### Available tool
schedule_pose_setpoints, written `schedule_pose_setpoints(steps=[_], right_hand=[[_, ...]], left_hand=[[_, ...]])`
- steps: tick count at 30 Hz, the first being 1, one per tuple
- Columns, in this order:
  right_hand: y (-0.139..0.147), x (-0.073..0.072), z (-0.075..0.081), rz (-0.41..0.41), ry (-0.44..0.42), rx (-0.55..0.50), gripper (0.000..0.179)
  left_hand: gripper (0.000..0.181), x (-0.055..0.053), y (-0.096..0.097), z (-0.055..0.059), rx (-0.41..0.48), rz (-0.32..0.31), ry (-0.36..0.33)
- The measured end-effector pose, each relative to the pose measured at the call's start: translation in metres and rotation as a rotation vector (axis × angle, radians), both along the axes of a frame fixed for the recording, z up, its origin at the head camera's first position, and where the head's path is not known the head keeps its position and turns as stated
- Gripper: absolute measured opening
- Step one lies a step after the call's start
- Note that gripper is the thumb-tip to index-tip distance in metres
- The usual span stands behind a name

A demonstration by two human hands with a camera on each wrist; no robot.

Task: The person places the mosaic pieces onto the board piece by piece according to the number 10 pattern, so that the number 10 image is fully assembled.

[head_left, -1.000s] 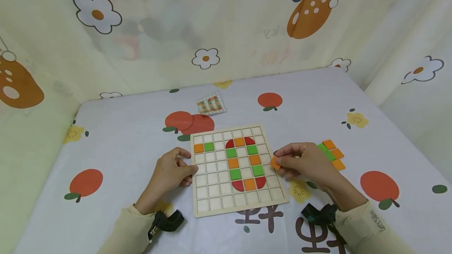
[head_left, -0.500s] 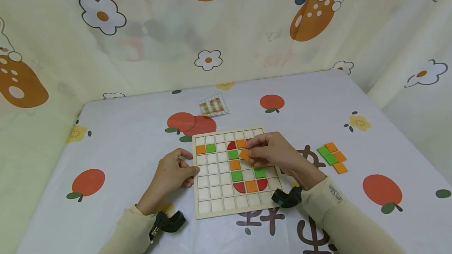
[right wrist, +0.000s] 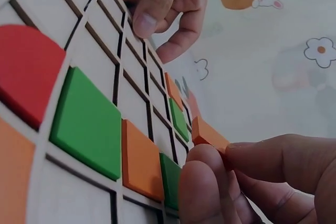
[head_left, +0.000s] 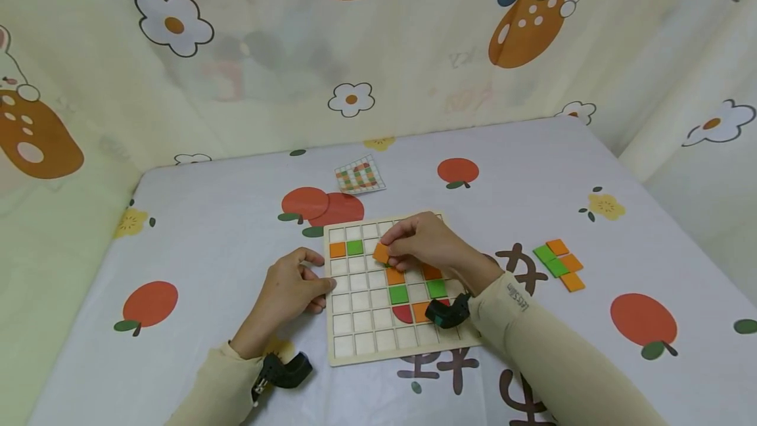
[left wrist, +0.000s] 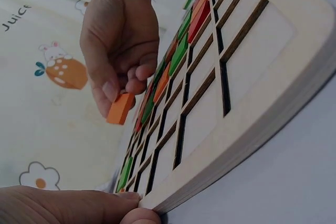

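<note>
My right hand (head_left: 428,242) pinches an orange square tile (head_left: 381,253) between thumb and fingers, over the upper middle of a wooden grid board (head_left: 355,360). The left wrist view shows that tile (left wrist: 119,109) tilted and raised off the board. My left hand (head_left: 290,284) holds the board's left edge, its thumb on the rim. An orange tile (head_left: 337,250) and a green tile (head_left: 355,247) sit side by side at upper left in the grid. Green tiles (right wrist: 86,123), orange tiles (right wrist: 142,160) and rounded red pieces (right wrist: 29,72) fill cells to the right, partly hidden by my right hand.
Several loose orange and green tiles (head_left: 558,265) lie flat on the table, right of the board. A small pattern card (head_left: 359,175) lies behind the board. The tablecloth (head_left: 225,229) is printed with fruit, and a patterned curtain (head_left: 266,84) hangs at the back.
My right hand has carried the orange tile leftward from the board's right edge to above its upper middle. My left hand has stayed at the left edge.
</note>
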State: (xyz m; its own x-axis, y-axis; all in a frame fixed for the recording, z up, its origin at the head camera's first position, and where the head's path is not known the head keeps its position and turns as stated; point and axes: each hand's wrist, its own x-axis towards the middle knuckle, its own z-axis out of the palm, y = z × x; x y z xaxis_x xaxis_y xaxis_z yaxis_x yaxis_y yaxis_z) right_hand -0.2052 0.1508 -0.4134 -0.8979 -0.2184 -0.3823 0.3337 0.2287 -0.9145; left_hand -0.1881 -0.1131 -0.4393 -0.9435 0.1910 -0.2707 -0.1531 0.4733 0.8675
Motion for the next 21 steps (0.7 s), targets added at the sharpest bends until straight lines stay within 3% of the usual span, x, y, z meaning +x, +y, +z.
schedule_pose_setpoints(steps=[21], right_hand=[[-0.029, -0.016, 0.003, 0.114, 0.019, 0.088, 0.012]], left_hand=[[0.038, -0.003, 0.0, -0.001, -0.012, 0.004, -0.02]])
